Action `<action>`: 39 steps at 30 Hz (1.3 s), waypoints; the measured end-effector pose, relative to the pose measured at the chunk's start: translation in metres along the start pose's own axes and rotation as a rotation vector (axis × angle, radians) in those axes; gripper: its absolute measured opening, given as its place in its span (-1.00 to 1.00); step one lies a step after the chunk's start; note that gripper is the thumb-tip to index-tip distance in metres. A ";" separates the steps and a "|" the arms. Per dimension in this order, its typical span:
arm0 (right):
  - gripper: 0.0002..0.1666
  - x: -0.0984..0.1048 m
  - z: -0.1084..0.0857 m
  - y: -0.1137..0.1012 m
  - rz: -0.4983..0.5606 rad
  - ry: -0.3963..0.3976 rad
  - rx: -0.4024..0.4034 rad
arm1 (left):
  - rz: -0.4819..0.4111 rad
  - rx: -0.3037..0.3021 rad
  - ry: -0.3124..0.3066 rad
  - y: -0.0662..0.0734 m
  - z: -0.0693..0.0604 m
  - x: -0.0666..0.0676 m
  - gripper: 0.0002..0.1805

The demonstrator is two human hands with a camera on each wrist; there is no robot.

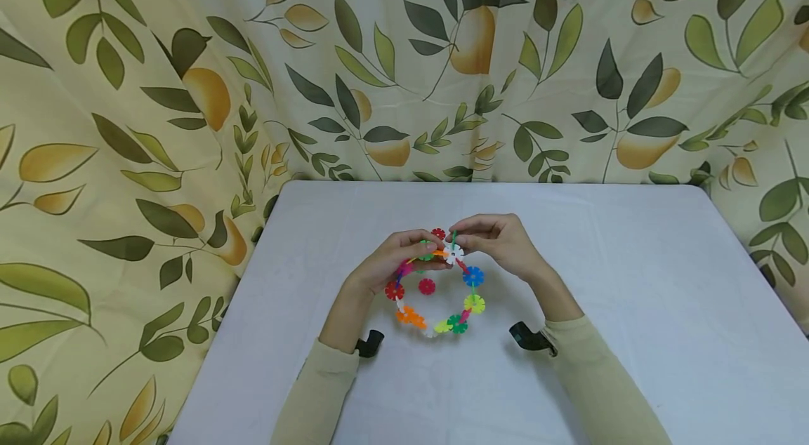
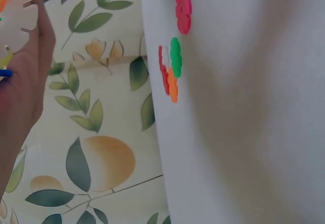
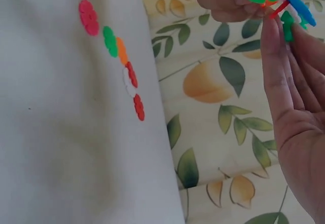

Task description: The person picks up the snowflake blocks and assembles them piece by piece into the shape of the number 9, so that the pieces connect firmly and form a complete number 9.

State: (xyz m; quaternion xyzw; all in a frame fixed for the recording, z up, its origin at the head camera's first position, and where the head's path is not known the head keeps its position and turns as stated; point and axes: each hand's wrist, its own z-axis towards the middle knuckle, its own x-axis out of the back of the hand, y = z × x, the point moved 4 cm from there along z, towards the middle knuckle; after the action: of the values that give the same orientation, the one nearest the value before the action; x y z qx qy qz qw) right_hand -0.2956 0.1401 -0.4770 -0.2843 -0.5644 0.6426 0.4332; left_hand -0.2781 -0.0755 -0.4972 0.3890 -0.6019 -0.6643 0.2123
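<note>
A ring of linked, notched plastic flower discs in many colours hangs above the table, its blue disc [image 1: 473, 276] on the right side. My left hand [image 1: 397, 259] grips the ring at its upper left, fingers over the green and orange discs. At the top, my right hand [image 1: 505, 243] pinches a green disc [image 1: 454, 240], seen edge-on against a white disc [image 1: 453, 254]. The right wrist view shows this green disc [image 3: 288, 27] between thumb and fingers, close to the left hand's fingers [image 3: 223, 0]. Part of the ring is hidden behind the left hand.
Loose discs lie on the white-covered table [image 1: 632, 255]: a pink one [image 3: 89, 17], a green one [image 3: 110, 41], an orange one [image 3: 121, 50], a white one [image 3: 129, 82] and red ones [image 3: 139, 107]. A leaf-patterned curtain [image 1: 392, 115] hangs behind the table's far edge.
</note>
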 end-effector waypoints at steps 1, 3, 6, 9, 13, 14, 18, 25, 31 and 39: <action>-0.74 -0.001 0.001 0.002 -0.002 -0.002 -0.013 | 0.033 0.011 0.009 -0.001 0.001 0.001 -0.76; -0.74 -0.004 0.002 0.004 -0.012 -0.005 -0.030 | 0.100 0.032 0.021 -0.003 0.002 0.004 -0.75; -0.72 -0.008 0.003 0.007 -0.033 -0.005 -0.031 | 0.218 0.057 0.038 -0.004 0.002 0.008 -0.73; -0.71 -0.012 0.004 0.011 -0.063 0.004 -0.032 | 0.340 0.072 0.061 -0.004 0.002 0.014 -0.72; -0.73 -0.018 0.006 0.018 -0.110 0.027 -0.048 | 0.450 0.072 0.063 -0.003 0.001 0.021 -0.76; -0.73 -0.020 0.006 0.020 -0.120 0.032 -0.054 | 0.467 0.074 0.058 -0.003 0.000 0.023 -0.77; -0.72 -0.027 0.007 0.024 -0.158 0.046 -0.061 | 0.530 0.104 0.035 -0.001 -0.002 0.027 -0.80; -0.75 -0.030 0.009 0.032 -0.380 0.113 -0.088 | 0.644 0.149 -0.040 0.006 -0.006 0.037 -0.80; -0.65 -0.026 0.018 0.046 -0.636 0.138 -0.186 | 0.610 0.171 -0.025 0.011 -0.009 0.045 -0.62; -0.48 -0.028 0.049 0.066 -0.872 -0.020 -0.199 | 0.627 0.131 -0.027 0.008 -0.006 0.047 -0.53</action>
State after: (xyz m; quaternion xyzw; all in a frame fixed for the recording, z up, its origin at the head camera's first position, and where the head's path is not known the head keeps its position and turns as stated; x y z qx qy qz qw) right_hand -0.3400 0.0924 -0.5344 -0.0537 -0.6947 0.3454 0.6286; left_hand -0.3032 -0.1160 -0.5015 0.1886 -0.7368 -0.5315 0.3729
